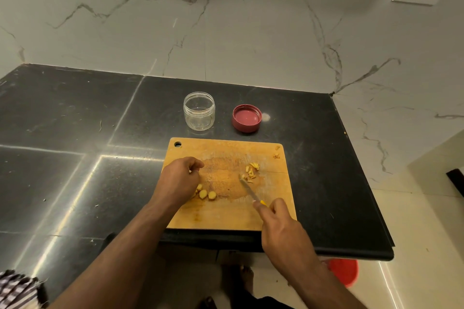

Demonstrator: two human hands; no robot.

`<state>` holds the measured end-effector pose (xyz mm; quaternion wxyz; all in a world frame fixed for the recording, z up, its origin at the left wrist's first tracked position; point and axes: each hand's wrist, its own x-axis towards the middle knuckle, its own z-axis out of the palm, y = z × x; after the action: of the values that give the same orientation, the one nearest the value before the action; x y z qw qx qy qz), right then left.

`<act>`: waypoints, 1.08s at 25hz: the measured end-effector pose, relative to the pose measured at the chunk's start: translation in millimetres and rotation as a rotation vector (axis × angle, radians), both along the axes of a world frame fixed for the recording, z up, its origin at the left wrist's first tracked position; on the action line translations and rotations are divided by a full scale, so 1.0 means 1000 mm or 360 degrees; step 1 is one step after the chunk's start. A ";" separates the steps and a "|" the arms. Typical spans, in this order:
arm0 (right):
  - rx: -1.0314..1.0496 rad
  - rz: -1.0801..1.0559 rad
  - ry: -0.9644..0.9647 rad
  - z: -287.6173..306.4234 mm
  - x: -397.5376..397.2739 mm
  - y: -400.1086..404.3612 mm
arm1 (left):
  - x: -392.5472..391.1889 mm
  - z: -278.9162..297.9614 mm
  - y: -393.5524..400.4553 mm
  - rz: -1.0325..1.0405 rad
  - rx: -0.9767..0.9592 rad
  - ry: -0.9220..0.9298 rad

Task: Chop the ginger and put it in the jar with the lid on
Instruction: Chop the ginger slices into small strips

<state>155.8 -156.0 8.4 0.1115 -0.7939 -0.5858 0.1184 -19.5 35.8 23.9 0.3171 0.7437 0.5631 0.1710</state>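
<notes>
Head view is showing a wooden board (226, 216) lying on the dark tabletop (75, 133). Right hand (281, 228) is gripping the yellow handle of a knife (251, 192), fingers curled round it, with the blade angling up and left so its tip is sitting just beside a small pile of chopped ginger (251, 171) near the board's right middle. Left hand (179, 180) is resting on the left part of the board with its fingers curled under; whether this grip is pinching a piece I cannot tell. Ginger slices (207, 194) are lying just beside that hand, toward the board's centre. Behind the board, a clear jar (199, 111) is standing upright and open, holding no ginger, and a red lid (246, 118) is lying beside it to the right, inner side up, apart from the jar.
</notes>
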 end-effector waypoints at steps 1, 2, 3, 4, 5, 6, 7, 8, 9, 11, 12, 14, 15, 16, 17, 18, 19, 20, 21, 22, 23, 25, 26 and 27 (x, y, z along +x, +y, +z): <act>0.0000 -0.0080 0.0008 0.000 0.006 -0.003 | -0.001 0.000 0.000 0.0005 0.0003 -0.0005; 0.0012 -0.0142 0.0014 0.001 0.011 -0.006 | -0.002 0.000 0.000 0.0008 0.0005 -0.0006; 0.0030 -0.0166 0.0018 0.002 0.013 -0.008 | -0.003 0.000 0.000 0.0008 0.0007 -0.0004; 0.0045 -0.0151 0.0021 0.003 0.013 -0.008 | -0.004 -0.001 -0.001 0.0006 0.0008 0.0000; 0.0056 -0.0114 0.0023 0.005 0.009 -0.007 | -0.004 -0.001 -0.001 0.0004 0.0006 0.0000; 0.0063 -0.0075 0.0028 0.006 0.005 -0.006 | -0.004 -0.001 -0.002 0.0003 0.0007 -0.0003; 0.0062 -0.0046 0.0034 0.006 0.001 -0.005 | -0.005 -0.001 -0.002 0.0002 0.0010 -0.0006; 0.0055 -0.0039 0.0045 0.006 -0.001 -0.004 | -0.007 0.000 -0.002 0.0003 0.0012 -0.0007; 0.0049 -0.0062 0.0065 0.006 0.001 -0.004 | -0.009 0.000 -0.002 0.0007 0.0013 -0.0007; 0.0060 -0.0141 0.0129 0.009 0.007 -0.005 | -0.014 0.001 -0.001 0.0033 0.0009 -0.0010; 0.0091 -0.0165 0.0180 0.011 0.009 -0.007 | -0.018 0.002 -0.001 0.0043 0.0006 -0.0011; 0.0189 -0.0199 0.0346 0.015 0.011 -0.010 | -0.022 0.003 0.000 0.0058 0.0003 -0.0017; 0.0240 -0.0212 0.0447 0.019 0.010 -0.010 | -0.024 0.004 0.000 0.0069 0.0002 -0.0020; 0.0286 -0.0217 0.0540 0.022 0.008 -0.009 | -0.027 0.005 -0.001 0.0083 0.0003 -0.0021; 0.0322 -0.0210 0.0616 0.024 0.006 -0.008 | -0.028 0.006 -0.001 0.0094 0.0006 -0.0022; 0.0342 -0.0197 0.0661 0.025 0.004 -0.006 | -0.030 0.007 -0.001 0.0099 0.0012 -0.0023; 0.0339 -0.0183 0.0669 0.024 0.002 -0.003 | -0.031 0.007 -0.002 0.0099 0.0017 -0.0024; 0.0314 -0.0175 0.0649 0.022 0.002 -0.001 | -0.032 0.007 -0.002 0.0095 0.0017 -0.0024; 0.0285 -0.0178 0.0626 0.021 0.002 0.002 | -0.032 0.007 -0.003 0.0094 0.0013 -0.0022; 0.0266 -0.0188 0.0619 0.019 0.003 0.004 | -0.033 0.007 -0.004 0.0098 0.0012 -0.0016; 0.0264 -0.0195 0.0630 0.018 0.004 0.006 | -0.034 0.007 -0.004 0.0105 0.0012 -0.0001; 0.0275 -0.0183 0.0673 0.017 0.006 0.008 | -0.035 0.006 -0.003 0.0134 0.0014 0.0057; 0.0278 -0.0164 0.0688 0.017 0.006 0.009 | -0.036 0.006 -0.003 0.0147 0.0006 0.0098; 0.0271 -0.0137 0.0697 0.016 0.007 0.009 | -0.036 0.006 -0.002 0.0163 -0.0025 0.0140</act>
<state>162.6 -146.8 24.4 0.3075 -0.7612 -0.5212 0.2331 -55.6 33.8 29.5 0.2887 0.7182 0.6151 0.1498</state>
